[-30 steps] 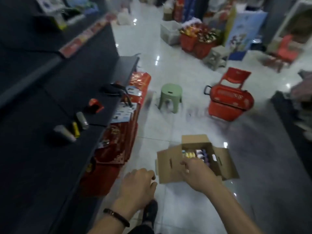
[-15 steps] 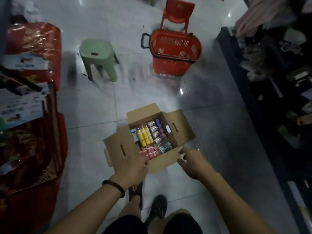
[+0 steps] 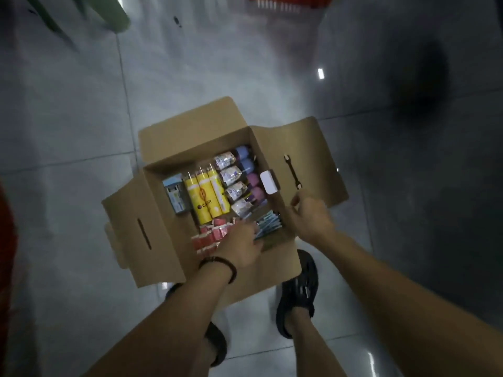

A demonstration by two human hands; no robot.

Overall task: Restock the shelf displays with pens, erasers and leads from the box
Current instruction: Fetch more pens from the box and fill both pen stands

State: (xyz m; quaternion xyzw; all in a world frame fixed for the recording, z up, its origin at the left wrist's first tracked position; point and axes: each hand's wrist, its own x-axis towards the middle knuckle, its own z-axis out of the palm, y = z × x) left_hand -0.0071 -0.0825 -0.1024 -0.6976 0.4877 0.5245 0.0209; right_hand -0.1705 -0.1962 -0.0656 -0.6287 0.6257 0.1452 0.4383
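An open cardboard box (image 3: 174,148) stands on the tiled floor, flaps spread. Inside lie yellow tubes (image 3: 206,195), small red packs (image 3: 211,235), wrapped silver packets (image 3: 230,176), purple and blue items (image 3: 249,172), a light-blue carton (image 3: 175,195) and blue packs (image 3: 268,224). My left hand (image 3: 241,246) reaches into the near side of the box, its fingers over the red and blue packs; whether it grips one is hidden. My right hand (image 3: 310,216) hovers at the right rim beside the flap, fingers loosely curled, holding nothing.
A green stool's leg (image 3: 109,14) shows at the top left and a red basket's bottom edge (image 3: 288,4) at the top. Something red (image 3: 5,254) borders the left edge. My two feet in dark shoes (image 3: 298,292) stand just behind the box.
The view has tilted down and come closer to the box. My left hand moved from the box's near flap into the box; my right hand moved up to the right rim.
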